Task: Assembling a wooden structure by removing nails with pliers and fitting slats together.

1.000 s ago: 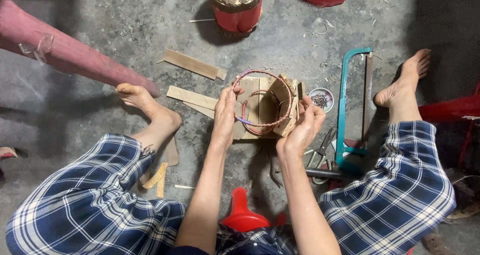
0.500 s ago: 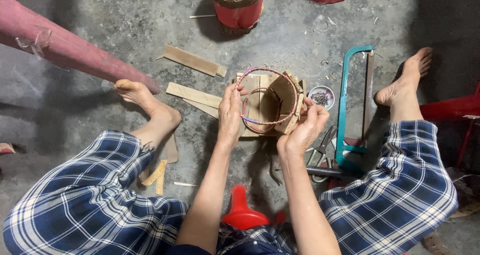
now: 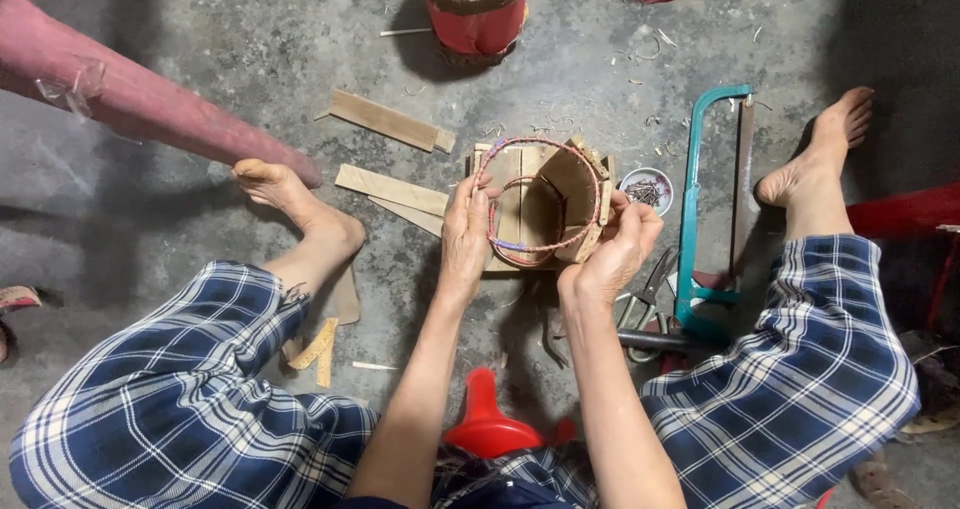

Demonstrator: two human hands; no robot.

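Both my hands are on the hoop [image 3: 545,194], a pink-and-purple wire ring sitting round the top of the wooden bucket [image 3: 560,209]. Left hand [image 3: 465,234] pinches the hoop's left side, fingers closed on it. Right hand [image 3: 615,249] grips the right side, thumb over the rim, also closed on it. Bucket stands on a flat board [image 3: 500,169] on the floor [image 3: 200,29], mid-frame, between my feet. It tilts, mouth pointing up and toward me; its long axis runs from the mouth down and away to the board. Hoop plane is roughly square to that axis. Neither hand is nearer, one on each side. Loose slats [image 3: 390,189] lie just left of the board. Nail dish [image 3: 645,189] sits just right of the bucket, green hacksaw [image 3: 710,209] beyond it, pliers [image 3: 650,294] near my right wrist. Red can [image 3: 475,14] at the far edge.
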